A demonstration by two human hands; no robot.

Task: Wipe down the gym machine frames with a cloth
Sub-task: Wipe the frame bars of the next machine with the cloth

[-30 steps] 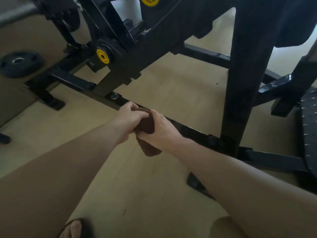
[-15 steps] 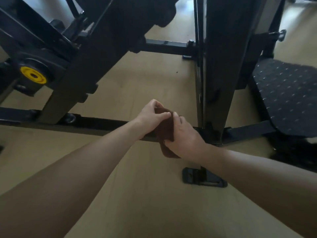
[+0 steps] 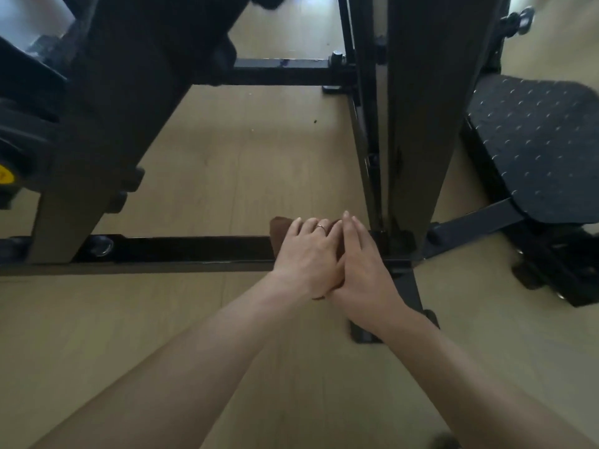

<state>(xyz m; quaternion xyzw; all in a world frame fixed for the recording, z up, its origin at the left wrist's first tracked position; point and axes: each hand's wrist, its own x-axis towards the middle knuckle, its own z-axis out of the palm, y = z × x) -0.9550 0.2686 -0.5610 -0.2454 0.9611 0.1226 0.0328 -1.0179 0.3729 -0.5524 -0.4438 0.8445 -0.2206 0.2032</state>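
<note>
Brown cloth [image 3: 281, 229] draped over the low black frame bar [image 3: 181, 249].

Cloth [image 3: 281, 229] on low frame bar [image 3: 194, 251], under left hand [image 3: 308, 254] and right hand [image 3: 363, 264]; upright post [image 3: 418, 124] just right, footplate [image 3: 534, 147] beyond.

The cloth [image 3: 279, 229] under my left hand [image 3: 308, 254] is dark brown. A thin gold-toned ring [image 3: 321, 227] sits on one of that hand's fingers. The frame bar [image 3: 194, 249] across the floor is glossy black, as is the upright post [image 3: 418, 124] on the right. On the far right, the footplate [image 3: 534, 147] is dark grey with a regular pattern of small pale raised marks. At the left edge shows a yellow disc [image 3: 5, 178]. The floor [image 3: 259, 163] is pale tan wood grain.
</note>
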